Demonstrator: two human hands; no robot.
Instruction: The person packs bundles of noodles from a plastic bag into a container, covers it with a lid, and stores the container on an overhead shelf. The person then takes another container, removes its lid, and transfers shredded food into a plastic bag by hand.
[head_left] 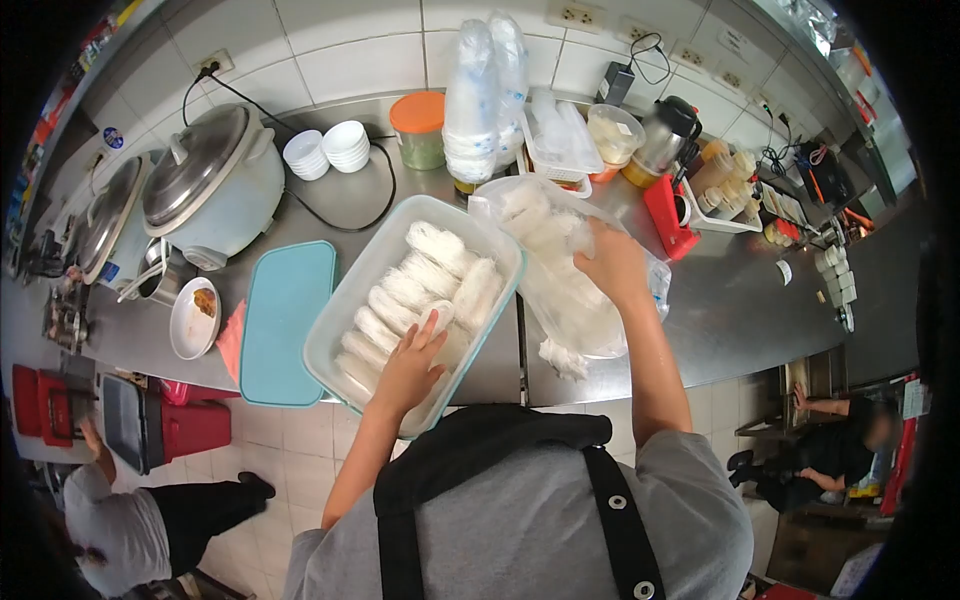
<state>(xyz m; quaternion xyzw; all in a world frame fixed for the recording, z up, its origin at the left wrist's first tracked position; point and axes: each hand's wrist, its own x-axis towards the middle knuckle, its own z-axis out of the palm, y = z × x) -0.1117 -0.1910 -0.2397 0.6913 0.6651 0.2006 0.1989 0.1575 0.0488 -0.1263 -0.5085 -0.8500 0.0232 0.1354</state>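
Note:
A translucent plastic container (pixel 478 372) with a pale teal rim holds several white bundles of thin noodles (pixel 406 290), most of them laid in a row. My left hand (pixel 408 368) reaches into it, fingers stretched out and thumb apart, the fingertips on one rounded noodle bundle. To the right lies a clear plastic bag (pixel 590 325) with more pale noodles inside. My right hand (pixel 612 262) is at this bag, its fingertips partly hidden by the plastic, so their grip cannot be made out. A loose noodle clump (pixel 563 358) rests by the bag's lower edge.
A teal lid (pixel 287 325) lies left of the container, near a white bowl (pixel 196 318) with food. Large rice cookers (pixel 215 190) stand behind. Stacked cups in plastic (pixel 470 110), an orange-lidded tub (pixel 418 140) and a steel jug (pixel 664 140) line the wall. Two people are nearby.

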